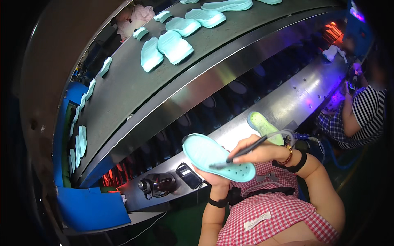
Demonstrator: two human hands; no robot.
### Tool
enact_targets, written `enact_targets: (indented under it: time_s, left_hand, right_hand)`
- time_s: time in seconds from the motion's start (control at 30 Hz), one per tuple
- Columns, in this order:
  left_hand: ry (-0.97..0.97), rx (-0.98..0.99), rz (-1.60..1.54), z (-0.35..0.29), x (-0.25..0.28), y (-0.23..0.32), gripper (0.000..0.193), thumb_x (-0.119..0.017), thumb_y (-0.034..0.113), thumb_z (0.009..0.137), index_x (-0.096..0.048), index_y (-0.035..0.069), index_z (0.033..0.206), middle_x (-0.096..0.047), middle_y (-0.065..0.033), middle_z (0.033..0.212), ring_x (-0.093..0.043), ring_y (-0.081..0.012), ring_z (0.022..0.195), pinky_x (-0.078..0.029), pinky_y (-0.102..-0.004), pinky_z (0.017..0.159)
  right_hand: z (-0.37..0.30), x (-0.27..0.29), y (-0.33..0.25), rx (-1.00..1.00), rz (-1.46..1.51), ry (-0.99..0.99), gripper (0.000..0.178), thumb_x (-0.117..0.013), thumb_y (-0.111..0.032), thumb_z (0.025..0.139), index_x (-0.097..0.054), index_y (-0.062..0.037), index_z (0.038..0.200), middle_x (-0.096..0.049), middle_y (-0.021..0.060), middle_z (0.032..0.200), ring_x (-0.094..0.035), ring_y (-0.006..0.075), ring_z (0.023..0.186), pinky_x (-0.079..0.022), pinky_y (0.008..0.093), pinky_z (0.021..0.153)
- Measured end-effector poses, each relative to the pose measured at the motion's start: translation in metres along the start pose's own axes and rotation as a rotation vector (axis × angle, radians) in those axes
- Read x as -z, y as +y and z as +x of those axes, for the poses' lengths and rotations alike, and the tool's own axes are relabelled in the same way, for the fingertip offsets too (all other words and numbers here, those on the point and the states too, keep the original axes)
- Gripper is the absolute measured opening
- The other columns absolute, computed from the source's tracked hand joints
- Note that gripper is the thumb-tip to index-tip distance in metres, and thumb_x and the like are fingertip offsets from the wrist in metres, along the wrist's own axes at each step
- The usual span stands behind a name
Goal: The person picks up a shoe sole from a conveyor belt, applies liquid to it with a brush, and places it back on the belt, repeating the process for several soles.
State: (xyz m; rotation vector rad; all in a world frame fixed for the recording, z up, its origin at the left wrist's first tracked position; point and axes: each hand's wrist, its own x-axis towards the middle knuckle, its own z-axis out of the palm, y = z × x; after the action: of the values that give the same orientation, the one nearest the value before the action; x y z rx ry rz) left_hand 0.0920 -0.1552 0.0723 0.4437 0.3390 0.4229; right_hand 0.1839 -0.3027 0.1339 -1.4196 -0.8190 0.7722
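Left hand [214, 178] cups turquoise sole [203, 150] near edge of bench [283, 100]; right hand [264, 153] grips brush [251, 147].

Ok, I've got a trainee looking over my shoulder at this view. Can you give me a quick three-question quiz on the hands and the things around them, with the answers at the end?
1. Which hand holds the black-handled brush?
2. True or false: the left hand holds the turquoise shoe sole.
3. Fill in the blank: on the metal ledge, just to the left of the smartphone, is a dark ____.

Key:
1. The right hand.
2. True.
3. Bottle.
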Motion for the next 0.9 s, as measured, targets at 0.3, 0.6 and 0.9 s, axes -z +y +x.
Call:
enact_targets:
  time_s: [0.3, 0.6, 0.9]
  left_hand:
    - [0.068, -0.323, 0.055, 0.018, -0.001, 0.022, 0.078, -0.020, 0.069, 0.079, -0.047, 0.007, 0.119, -0.059, -0.0174, 0.093, -0.059, -0.0315, 0.076, -0.050, -0.0436, 0.066]
    - [-0.073, -0.318, 0.118, 0.007, -0.025, 0.037, 0.087, -0.015, 0.075, 0.076, -0.044, 0.007, 0.122, -0.060, -0.0175, 0.092, -0.059, -0.0318, 0.073, -0.049, -0.0421, 0.065]
    - [0.089, -0.077, -0.069, -0.024, -0.052, 0.018, 0.073, -0.026, 0.061, 0.084, -0.037, 0.006, 0.129, -0.054, -0.0195, 0.110, -0.056, -0.0346, 0.091, -0.047, -0.0470, 0.075]
  right_hand:
    - [-0.016, 0.007, 0.013, 0.241, -0.118, -0.119, 0.021, -0.068, -0.007, 0.073, -0.067, -0.0043, 0.094, -0.064, 0.0113, 0.085, -0.060, 0.0184, 0.076, -0.047, 0.0252, 0.069]
    - [-0.018, 0.015, 0.015, 0.214, -0.027, -0.179, 0.023, -0.068, -0.007, 0.073, -0.067, -0.0061, 0.096, -0.063, 0.0090, 0.089, -0.060, 0.0167, 0.080, -0.046, 0.0242, 0.074]
    - [-0.020, -0.008, 0.030, -0.077, 0.916, 0.055, 0.019, -0.064, -0.004, 0.078, -0.064, -0.0004, 0.097, -0.063, 0.0090, 0.097, -0.059, 0.0127, 0.084, -0.048, 0.0235, 0.077]
